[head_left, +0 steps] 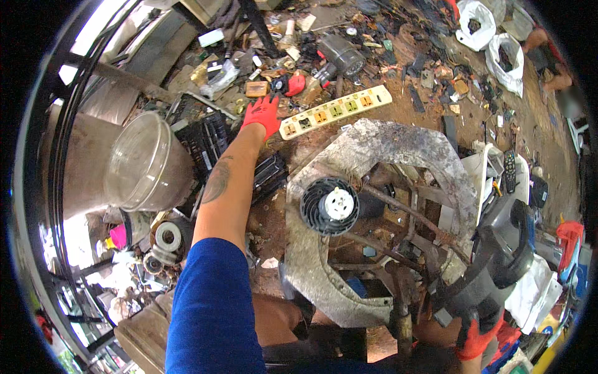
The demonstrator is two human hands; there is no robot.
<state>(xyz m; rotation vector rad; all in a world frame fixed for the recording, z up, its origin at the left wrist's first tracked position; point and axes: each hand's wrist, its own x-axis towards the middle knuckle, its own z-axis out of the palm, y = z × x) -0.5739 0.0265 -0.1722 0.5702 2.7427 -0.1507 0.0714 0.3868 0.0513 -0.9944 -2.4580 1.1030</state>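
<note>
My left hand (263, 116), in a red glove, reaches far forward over the littered ground with its fingers stretched out. It is beside the left end of a long cream power strip (336, 112) with several sockets. Just beyond its fingertips lie a small wooden block (256, 89) and a red-and-black piece (291, 85). At the lower right, my right hand (478, 340), also gloved in red, grips the lower edge of a bulky black plastic housing (483, 274); its fingers are partly hidden. A black ribbed round fan part (330, 206) with a white hub sits on a worn octagonal metal frame (392, 140).
A translucent bucket (140, 162) stands at the left. A grey cylindrical motor (341, 55) lies among scrap at the back. White sacks (506, 62) and part of another person (551, 59) are at the far right. A hammer-like tool (403, 311) leans inside the frame's lower right.
</note>
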